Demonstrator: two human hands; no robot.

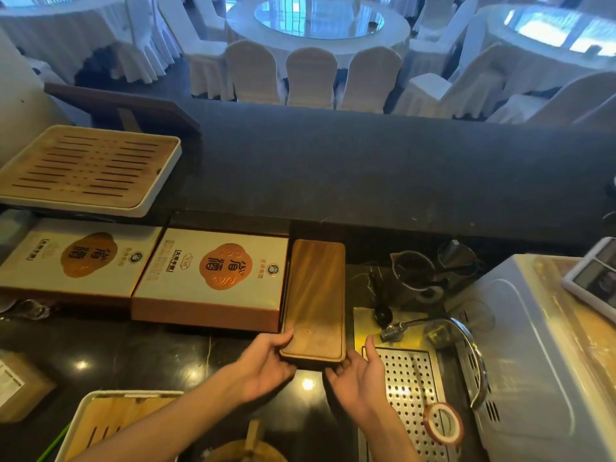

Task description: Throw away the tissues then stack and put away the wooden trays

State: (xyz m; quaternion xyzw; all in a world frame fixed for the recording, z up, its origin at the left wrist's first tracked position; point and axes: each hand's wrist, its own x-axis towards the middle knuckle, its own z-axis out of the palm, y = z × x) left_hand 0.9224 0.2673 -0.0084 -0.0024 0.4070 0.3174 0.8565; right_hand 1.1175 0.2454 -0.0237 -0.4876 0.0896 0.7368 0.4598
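Observation:
A long, narrow dark wooden tray (315, 295) lies on the lower black counter, running away from me beside a boxed gift set. My left hand (266, 358) grips its near left corner, thumb on the top rim. My right hand (358, 373) cups the near right corner from below, fingers under the edge. Whether it is one tray or a stack I cannot tell. A slatted bamboo tray with a white rim (88, 170) sits on the raised ledge at the left. Another slatted tray (110, 425) lies at the bottom left. No tissues are visible.
Two cream and orange gift boxes (213, 275) sit left of the dark tray. A perforated steel sink drain (410, 388) with a tap (433, 328) lies at the right, a tape roll (445, 423) on it. A white microwave (540, 355) stands far right. Glass jugs (416, 271) stand behind the sink.

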